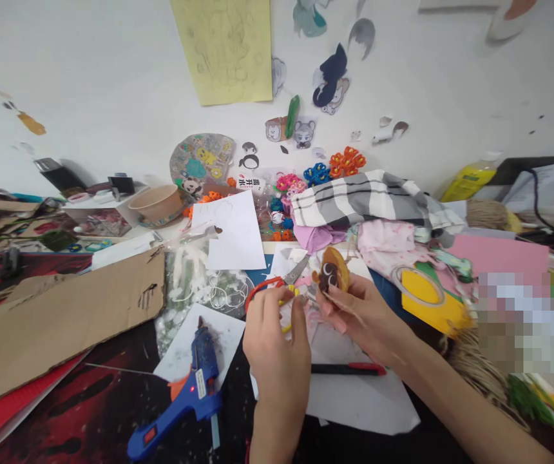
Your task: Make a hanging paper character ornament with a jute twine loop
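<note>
My right hand (357,316) grips a small brown craft figure (331,270) with white eye details and a tan rounded edge, held upright above the papers. Just left of it, my left hand (277,335) is curled with its thumb and fingertips close together; whatever they pinch, if anything, is too small to tell. Behind its fingers lie scissors (263,287) with red and yellow handles, partly hidden. A black and red pen (347,368) rests on the white paper (368,406) beneath my hands. To the left, a blue hot glue gun (204,361) lies on another white sheet (231,332), its red light on.
Cardboard (78,316) covers the left side. Behind stand a clay-coloured bowl (156,205) and a checked cloth (368,203). A bag of white bits (185,283) lies behind the glue gun. On the right are a tape roll (419,285), yellow paper (431,309) and twine (475,367).
</note>
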{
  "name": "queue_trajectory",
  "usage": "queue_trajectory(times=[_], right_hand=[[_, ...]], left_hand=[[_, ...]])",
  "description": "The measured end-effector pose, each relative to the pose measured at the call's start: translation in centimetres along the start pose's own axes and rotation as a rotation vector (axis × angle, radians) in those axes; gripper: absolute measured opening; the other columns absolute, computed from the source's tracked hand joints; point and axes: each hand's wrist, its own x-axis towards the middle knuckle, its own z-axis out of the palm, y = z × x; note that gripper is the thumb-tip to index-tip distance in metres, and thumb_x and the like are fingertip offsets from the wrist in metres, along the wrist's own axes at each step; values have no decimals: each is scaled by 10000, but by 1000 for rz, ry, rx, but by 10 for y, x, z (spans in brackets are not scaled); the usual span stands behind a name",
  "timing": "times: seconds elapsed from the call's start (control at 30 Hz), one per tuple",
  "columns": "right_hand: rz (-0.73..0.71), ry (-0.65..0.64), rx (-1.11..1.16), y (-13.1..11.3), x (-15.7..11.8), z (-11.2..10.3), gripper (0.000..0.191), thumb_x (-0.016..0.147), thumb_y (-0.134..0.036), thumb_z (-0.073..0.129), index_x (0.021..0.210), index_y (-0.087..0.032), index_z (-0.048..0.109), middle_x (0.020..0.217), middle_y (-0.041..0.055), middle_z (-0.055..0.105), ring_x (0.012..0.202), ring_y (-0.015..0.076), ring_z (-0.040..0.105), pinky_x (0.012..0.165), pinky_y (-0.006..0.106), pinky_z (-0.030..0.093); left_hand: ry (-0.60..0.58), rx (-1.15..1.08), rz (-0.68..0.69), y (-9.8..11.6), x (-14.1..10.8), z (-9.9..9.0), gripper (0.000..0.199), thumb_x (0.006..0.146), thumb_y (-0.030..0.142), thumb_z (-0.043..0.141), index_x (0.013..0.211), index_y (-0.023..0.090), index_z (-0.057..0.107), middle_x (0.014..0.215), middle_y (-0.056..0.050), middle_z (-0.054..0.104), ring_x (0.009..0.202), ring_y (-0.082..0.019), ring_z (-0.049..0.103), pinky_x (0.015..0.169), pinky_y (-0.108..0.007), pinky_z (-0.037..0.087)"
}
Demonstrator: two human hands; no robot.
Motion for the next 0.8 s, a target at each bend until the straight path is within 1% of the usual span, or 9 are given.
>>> queue_trajectory(times=[0.03, 0.07, 0.13, 0.2, 0.23, 0.3, 0.4, 0.57, 0.8], right_hand=[[35, -27, 21, -1, 0, 0, 286, 830, -362, 774, 690, -143, 653, 605, -20, 607, 424, 24, 456, 469, 189, 376], [63, -52, 42, -1, 0, 1, 293, 833, -367, 771, 691, -141, 651, 608, -23, 605, 415, 18, 444, 459, 185, 358], [105, -85, 75, -2, 0, 2, 306, 839, -365, 765, 676, -137, 643, 608, -23, 600, 402, 13, 425, 437, 185, 326], [137, -95, 93, -1, 0, 2, 308, 845, -351, 759, 661, -133, 643, 612, -16, 611, 392, 11, 407, 437, 189, 330], [149, -88, 102, 0, 0, 2, 299, 844, -341, 761, 662, -133, 649, 612, -15, 615, 390, 10, 404, 445, 189, 342], [170, -74, 122, 3, -1, 1, 277, 838, -334, 768, 674, -135, 666, 605, -15, 620, 395, 14, 415, 461, 184, 366], [191, -91, 157, 9, -2, 0, 252, 849, -342, 757, 710, -141, 697, 578, -20, 613, 399, 19, 436, 459, 169, 376], [192, -141, 160, 13, -2, -2, 262, 867, -345, 735, 714, -135, 703, 574, -18, 618, 398, 18, 461, 435, 151, 357], [225, -126, 126, 11, -1, -3, 289, 842, -378, 757, 691, -135, 716, 546, -15, 637, 376, 26, 473, 443, 170, 367]], left_hand=[[12, -50, 26, 1, 1, -1, 65, 947, 212, 584, 969, 180, 636, 919, -67, 696, 861, -200, 632, 692, -282, 457], [20, -80, 47, 1, 2, -2, 79, 948, 190, 581, 1001, 181, 638, 961, -71, 702, 900, -202, 621, 736, -293, 468], [38, -99, 77, 2, 2, -3, 66, 945, 156, 582, 947, 183, 642, 913, -53, 707, 863, -190, 599, 766, -301, 466], [41, -152, 85, 5, 2, -6, 95, 943, 129, 577, 888, 178, 637, 854, -39, 700, 808, -173, 590, 756, -298, 461], [38, -200, 84, 6, 2, -7, 99, 943, 121, 574, 895, 176, 641, 862, -40, 700, 811, -169, 597, 751, -295, 462], [22, -291, 88, 9, 2, -10, 94, 939, 119, 580, 962, 174, 653, 933, -49, 708, 871, -168, 616, 750, -288, 470], [5, -351, 101, 11, 2, -13, 143, 922, 113, 608, 1044, 179, 647, 1002, -48, 707, 932, -164, 614, 763, -282, 478], [17, -405, 113, 11, 1, -14, 176, 911, 64, 600, 1034, 184, 638, 968, -32, 699, 903, -152, 607, 769, -284, 484], [44, -363, 156, 12, 1, -14, 169, 884, 25, 604, 964, 174, 615, 883, -23, 679, 814, -138, 579, 704, -271, 473]])
